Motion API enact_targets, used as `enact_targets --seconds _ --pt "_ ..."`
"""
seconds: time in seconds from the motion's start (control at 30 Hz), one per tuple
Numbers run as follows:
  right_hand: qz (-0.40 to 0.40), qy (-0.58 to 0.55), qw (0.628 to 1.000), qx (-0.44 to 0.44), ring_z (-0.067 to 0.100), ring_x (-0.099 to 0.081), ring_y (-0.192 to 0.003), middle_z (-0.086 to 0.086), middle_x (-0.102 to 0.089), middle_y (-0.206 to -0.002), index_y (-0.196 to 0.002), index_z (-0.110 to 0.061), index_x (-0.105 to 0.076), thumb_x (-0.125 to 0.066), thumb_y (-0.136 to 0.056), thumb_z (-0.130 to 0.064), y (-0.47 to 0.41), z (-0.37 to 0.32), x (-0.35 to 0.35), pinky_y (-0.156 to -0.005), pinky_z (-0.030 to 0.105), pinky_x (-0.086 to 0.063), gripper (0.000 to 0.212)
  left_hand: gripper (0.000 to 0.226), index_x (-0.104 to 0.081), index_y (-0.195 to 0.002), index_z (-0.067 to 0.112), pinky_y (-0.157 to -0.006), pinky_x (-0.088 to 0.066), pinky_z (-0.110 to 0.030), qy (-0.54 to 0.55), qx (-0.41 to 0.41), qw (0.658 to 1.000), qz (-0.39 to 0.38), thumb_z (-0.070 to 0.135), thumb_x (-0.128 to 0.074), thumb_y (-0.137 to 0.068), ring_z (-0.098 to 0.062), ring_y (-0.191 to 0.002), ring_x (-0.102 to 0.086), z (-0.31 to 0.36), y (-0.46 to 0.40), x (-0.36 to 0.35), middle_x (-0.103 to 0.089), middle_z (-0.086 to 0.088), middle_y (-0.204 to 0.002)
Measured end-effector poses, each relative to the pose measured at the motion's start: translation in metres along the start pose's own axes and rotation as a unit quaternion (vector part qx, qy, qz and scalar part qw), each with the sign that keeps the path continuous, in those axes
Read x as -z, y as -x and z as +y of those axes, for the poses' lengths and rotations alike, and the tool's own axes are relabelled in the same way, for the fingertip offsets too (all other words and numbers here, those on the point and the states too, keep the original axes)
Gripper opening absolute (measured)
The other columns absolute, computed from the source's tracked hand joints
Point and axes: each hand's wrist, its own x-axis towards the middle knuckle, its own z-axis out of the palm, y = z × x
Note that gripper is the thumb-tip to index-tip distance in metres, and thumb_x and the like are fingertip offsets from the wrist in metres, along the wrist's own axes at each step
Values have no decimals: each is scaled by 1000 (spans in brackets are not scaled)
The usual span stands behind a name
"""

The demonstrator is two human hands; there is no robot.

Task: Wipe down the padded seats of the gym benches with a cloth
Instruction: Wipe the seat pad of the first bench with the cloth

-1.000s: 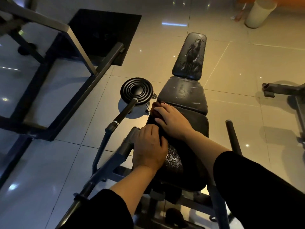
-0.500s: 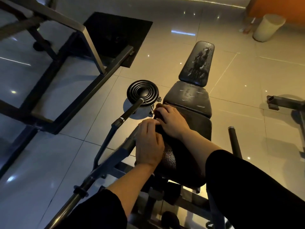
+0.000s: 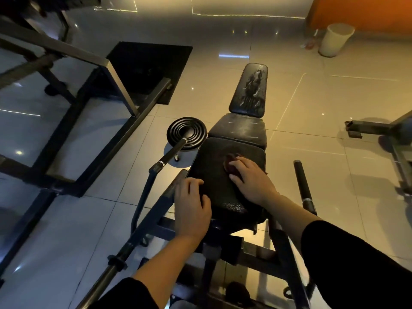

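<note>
My right hand's fingers (image 3: 239, 172) lie curled over a dark reddish cloth (image 3: 230, 162), pressing it onto the near seat pad (image 3: 214, 172) at centre frame; the cloth shows only as a small bunch past my fingertips. A second ago both hands sat together at the pad's left edge, and now the right hand (image 3: 254, 181) has swept the cloth toward the pad's middle, so I judge the wiping stroke is under way across this padded surface. My left hand (image 3: 192, 206) rests flat with relaxed fingers on the pad's lower left corner, beside a dark metal bar (image 3: 124, 253), holding nothing. Beyond the cloth, toward upper centre, two more pads wait: a middle pad (image 3: 239, 130) with pale scuffs and a far back pad (image 3: 250, 92) heavily streaked and worn. A ribbed black disc (image 3: 186, 132) stands left of the bench. A pale bucket (image 3: 336, 39) sits at upper right on the tiled floor (image 3: 312, 103).
</note>
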Motion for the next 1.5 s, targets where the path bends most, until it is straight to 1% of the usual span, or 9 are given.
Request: enact_targets --seconds 0.13,0.37,0.47,0.53,0.63,0.8,0.97,1.2,1.5 --pt "32 14 997 -66 26 -19 -145 6 -29 -156 -145 -21 -37 -41 -101 -40 16 -15 -6 -120 41 -17 48 32 -55 -123 15 -107 -41 -37 -37 -16 998 -47 12 -58 -91 -17 -123 -42 1 14 1 -50 -2 -129" --pt "-34 -32 995 89 20 -23 -144 0 -34 -153 -145 -26 -39 -53 -95 -18 41 -60 -14 -120 39 -19 52 28 -53 -118 11 -105 -43 -35 -22 -13 998 -52 7 -56 -91 -18 -119 -46 9 15 11 -53 -5 -124" --pt "80 -84 993 16 22 -40 -131 2 -47 -138 -139 -26 -42 -62 -88 -11 34 -50 6 -109 39 -37 57 30 -53 -117 12 -104 -43 -35 -31 -38 997 -62 4 -57 -89 -16 -118 -45 11 5 18 -51 -4 -123" --pt "138 -48 988 -47 28 -35 -134 9 -40 -144 -146 -22 -32 -66 -88 -16 26 -44 20 -109 42 -36 67 30 -53 -117 12 -104 -43 -34 -35 -47 996 -62 5 -57 -89 -15 -118 -45 15 -2 19 -50 -4 -123" --pt "41 -16 998 -45 33 -22 -144 14 -20 -158 -154 -22 -13 -65 -90 -34 21 -41 27 -115 45 -26 83 30 -53 -120 12 -105 -41 -33 -34 -51 996 -71 6 -57 -90 -16 -120 -45 21 -10 17 -50 -4 -125" --pt "61 -6 998 5 24 -23 -142 0 -35 -153 -142 -28 -45 -59 -90 -51 20 -35 12 -115 40 -23 59 30 -54 -122 11 -106 -40 -33 -49 -51 994 -79 8 -55 -93 -17 -121 -46 10 -18 10 -53 -5 -126" --pt "-27 47 997 54 20 16 -148 -2 6 -163 -152 -32 -23 -28 -102 -49 9 -45 -26 -121 49 4 53 32 -55 -130 10 -99 -33 -22 -66 -36 995 -61 12 -48 -98 -19 -120 -50 -12 -31 5 -56 -8 -128" --pt "-24 125 992 19 27 8 -149 4 1 -163 -153 -33 -20 -22 -103 -48 -50 -33 -21 -121 48 0 52 35 -56 -131 7 -106 -38 -35 -84 -60 991 -86 14 -50 -97 -23 -122 -50 -14 -67 -11 -58 -11 -130" --pt "-33 152 988 4 31 -7 -147 10 -12 -162 -151 -26 -27 -22 -103 -48 -105 -29 -11 -120 40 -6 53 33 -65 -117 5 -89 -51 -41 -93 -60 993 -33 11 -66 -84 -27 -103 -63 -19 -71 -22 -67 -11 -111"
